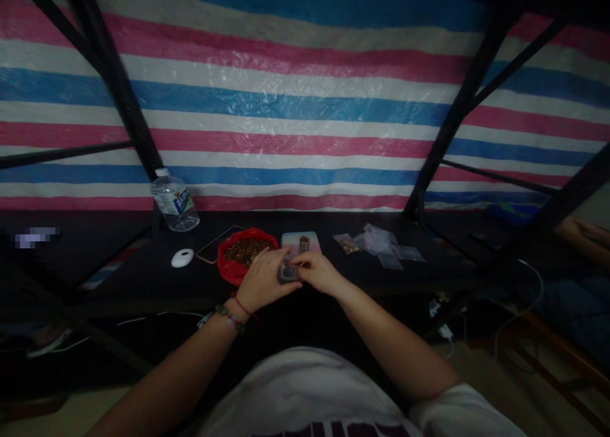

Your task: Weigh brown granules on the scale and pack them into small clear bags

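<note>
A small dark grey, box-like object [288, 272] sits at the table's front edge, and I cannot make out its kind. My left hand [264, 277] steadies it from the left, thumb along the near side and fingers at the far side. My right hand [320, 272] is at its right, fingertips pinched together over it; whatever is in the pinch is too small to see. Just behind stands a small clear cup of brown bits [304, 242] on a pale pad [290, 239]. An opened red plastic bag [229, 273] full of brown bits [248, 249] lies beside my left hand.
Small clear zip bags [379, 240] lie to the right, near a bag with brown bits [346, 244]. A white computer mouse [182, 258] and a plastic bottle [175, 200] stand left. Black metal posts [441, 107] frame the table. Another person's arm [581, 237] shows far right.
</note>
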A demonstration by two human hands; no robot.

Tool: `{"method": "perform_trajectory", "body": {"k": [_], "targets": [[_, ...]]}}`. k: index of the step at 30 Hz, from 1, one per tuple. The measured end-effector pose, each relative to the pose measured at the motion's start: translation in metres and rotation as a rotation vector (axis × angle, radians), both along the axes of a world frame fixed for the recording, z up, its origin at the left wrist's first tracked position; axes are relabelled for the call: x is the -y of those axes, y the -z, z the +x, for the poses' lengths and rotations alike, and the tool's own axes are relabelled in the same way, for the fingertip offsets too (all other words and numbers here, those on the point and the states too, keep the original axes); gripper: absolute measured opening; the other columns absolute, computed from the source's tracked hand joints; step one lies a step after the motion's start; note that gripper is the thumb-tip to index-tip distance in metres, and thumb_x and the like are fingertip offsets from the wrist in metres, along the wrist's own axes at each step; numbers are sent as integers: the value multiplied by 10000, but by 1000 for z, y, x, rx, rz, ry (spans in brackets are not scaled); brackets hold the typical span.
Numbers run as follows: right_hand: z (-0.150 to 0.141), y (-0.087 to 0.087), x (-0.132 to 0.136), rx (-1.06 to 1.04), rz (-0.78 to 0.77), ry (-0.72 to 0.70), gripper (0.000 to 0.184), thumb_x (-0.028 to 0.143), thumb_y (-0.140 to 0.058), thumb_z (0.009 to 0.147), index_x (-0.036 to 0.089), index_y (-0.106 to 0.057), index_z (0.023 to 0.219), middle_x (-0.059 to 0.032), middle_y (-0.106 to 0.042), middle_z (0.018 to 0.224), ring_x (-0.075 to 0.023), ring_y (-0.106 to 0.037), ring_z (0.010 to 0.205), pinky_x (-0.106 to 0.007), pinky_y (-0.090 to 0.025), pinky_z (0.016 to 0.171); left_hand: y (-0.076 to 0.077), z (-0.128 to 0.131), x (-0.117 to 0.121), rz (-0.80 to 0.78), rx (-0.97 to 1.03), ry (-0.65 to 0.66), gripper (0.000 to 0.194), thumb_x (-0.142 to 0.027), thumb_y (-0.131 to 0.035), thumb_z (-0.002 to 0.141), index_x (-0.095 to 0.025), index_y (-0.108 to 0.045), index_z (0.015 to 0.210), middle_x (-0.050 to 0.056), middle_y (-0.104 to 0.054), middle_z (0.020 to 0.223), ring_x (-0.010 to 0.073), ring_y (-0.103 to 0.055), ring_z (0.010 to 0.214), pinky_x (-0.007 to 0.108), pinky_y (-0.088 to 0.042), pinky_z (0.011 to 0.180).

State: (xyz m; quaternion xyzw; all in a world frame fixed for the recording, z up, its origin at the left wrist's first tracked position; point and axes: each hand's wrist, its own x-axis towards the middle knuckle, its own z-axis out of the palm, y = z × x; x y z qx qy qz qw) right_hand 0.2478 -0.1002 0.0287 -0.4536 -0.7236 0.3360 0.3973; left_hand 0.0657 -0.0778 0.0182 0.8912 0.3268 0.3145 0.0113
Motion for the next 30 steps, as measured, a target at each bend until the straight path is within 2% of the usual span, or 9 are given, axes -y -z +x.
{"method": "perform_trajectory", "body": {"k": [5,8,14,17,19,21,23,26,30], "targets": [[-2,3,-1,79,34,-69,119,103,-677,711,167,-723,800,9,-657,722,-132,-576,681,-235,-441,650,-1,0,1,-44,-63,20,722,-523,-716,690,-190,-508,1296,131,-635,1194,310,-593,1094,459,-419,997],[2,1,-3,146,79,-96,152,154,-763,667,166,-724,814,-4,-658,780,-146,-585,740,-247,-449,693,-3,1,3,-40,-88,36,639,-459,-691,720,-186,-522,1273,122,-648,1155,301,-607,1055,436,-440,963],[4,4,-3,201,173,-142,98,232,-645,821,204,-739,823,-31,-676,879,-165,-608,866,-310,-457,837,-8,0,3,-51,-115,69,460,-413,-622,776,-200,-582,1182,96,-672,1069,273,-619,987,413,-470,891],[7,10,-9,132,187,-29,92,231,-637,811,203,-713,769,-30,-664,874,-165,-612,868,-315,-470,837,-7,-7,-4,-62,-107,44,466,-463,-623,778,-194,-601,1159,104,-674,1064,269,-626,973,404,-480,882],[14,17,-20,79,191,165,78,247,-637,791,195,-691,813,-36,-654,890,-169,-611,851,-318,-487,806,-5,-12,-12,-52,-95,-9,508,-501,-621,778,-176,-601,1168,120,-668,1090,278,-622,997,406,-479,900],[25,26,-34,70,214,378,223,263,-669,745,185,-669,953,-63,-646,987,-191,-606,910,-342,-492,826,-2,-17,-21,-34,-75,-80,563,-533,-607,787,-158,-582,1207,134,-657,1134,286,-613,1042,408,-466,937],[37,35,-49,118,243,496,439,274,-718,689,168,-626,1105,-107,-621,1132,-229,-574,1061,-390,-455,934,2,-20,-30,-23,-61,-160,631,-553,-596,792,-136,-545,1262,149,-643,1173,296,-604,1076,412,-453,963],[47,46,-69,199,183,510,557,315,-741,671,161,-592,1185,-132,-602,1211,-252,-548,1150,-418,-407,1006,10,-23,-41,-19,-62,-277,711,-551,-600,787,-92,-492,1320,183,-630,1198,319,-595,1102,425,-446,973],[42,49,-82,251,135,461,428,295,-728,690,169,-640,1089,-109,-651,1122,-239,-591,1095,-398,-428,979,21,-25,-50,-30,-70,-353,713,-556,-622,765,-111,-498,1308,186,-629,1198,325,-598,1107,420,-439,976]]}}
